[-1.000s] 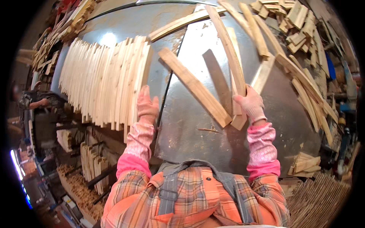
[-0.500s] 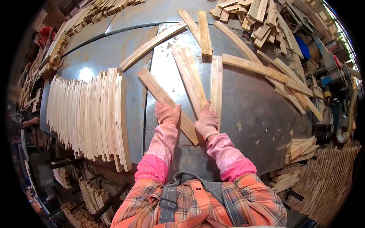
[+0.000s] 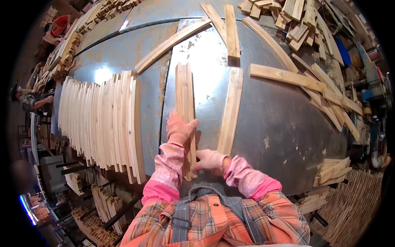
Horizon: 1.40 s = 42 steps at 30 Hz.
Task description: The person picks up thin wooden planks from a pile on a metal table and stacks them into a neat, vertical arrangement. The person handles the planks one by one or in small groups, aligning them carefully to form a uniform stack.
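Observation:
Several narrow wooden strips [image 3: 184, 88] stand side by side on the metal tabletop, pointing away from me. My left hand [image 3: 181, 126], in a pinkish work glove, is closed over them around the middle of their length. At their near end my right hand [image 3: 210, 160], gloved alike, grips them from the right side; its fingertips are partly hidden. Just right of them, a single wooden strip [image 3: 231, 111] lies apart, untouched, its near end close to my right hand.
A long row of strips on edge [image 3: 98, 123] fills the table's left. Loose strips lie farther off, including one slanting strip [image 3: 173, 45] and a crossed heap [image 3: 325, 92] at right. A wood pile [image 3: 296, 16] sits far right. Another person [image 3: 35, 101] is at the left edge.
The slanted strip under my left hand and those in my right hand have come together into one straight bundle. My right hand has moved nearer to me and left, to the bundle's near end.

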Motion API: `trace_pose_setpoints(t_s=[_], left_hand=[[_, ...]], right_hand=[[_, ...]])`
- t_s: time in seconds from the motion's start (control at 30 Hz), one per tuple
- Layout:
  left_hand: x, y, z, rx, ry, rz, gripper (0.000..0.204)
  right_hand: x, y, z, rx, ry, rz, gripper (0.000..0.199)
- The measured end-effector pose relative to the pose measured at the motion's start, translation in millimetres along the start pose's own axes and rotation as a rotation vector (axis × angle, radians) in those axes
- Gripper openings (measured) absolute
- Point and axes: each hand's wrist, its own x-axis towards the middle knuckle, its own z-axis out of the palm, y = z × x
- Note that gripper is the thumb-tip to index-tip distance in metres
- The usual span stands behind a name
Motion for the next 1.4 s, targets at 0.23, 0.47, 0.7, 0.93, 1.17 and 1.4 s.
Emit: trace_pose_setpoints(t_s=[0.23, 0.47, 0.7, 0.93, 1.17, 1.4], left_hand=[[4.5, -0.6, -5.2, 0.15, -0.007, -0.006, 0.089], [10.1, -12.7, -5.6, 0.026, -0.01, -0.006, 0.104], [12.1, -12.6, -8.2, 0.041, -0.025, -0.016, 0.105], [13.3, -13.9, -18.9, 0.018, -0.093, 0.013, 0.099], [18.8, -51.3, -56.9, 0.026, -0.02, -0.058, 0.089], [35.2, -147.2, -122.4, 0.392, 0.276, 0.21, 0.083]], right_hand=[[71.9, -19.2, -293.9, -0.229, 1.13, 0.183, 0.074], [158.8, -28.9, -402.5, -0.227, 1.183, 0.596, 0.098], [120.3, -0.7, -378.9, 0.177, 0.943, 0.379, 0.069], [-14.0, 38.0, -135.0, 1.017, 0.561, -0.22, 0.025], [-6.7, -14.2, 85.5, 0.603, 0.452, -0.016, 0.074], [85.9, -135.8, 115.1, -0.026, 0.004, 0.181, 0.102]])
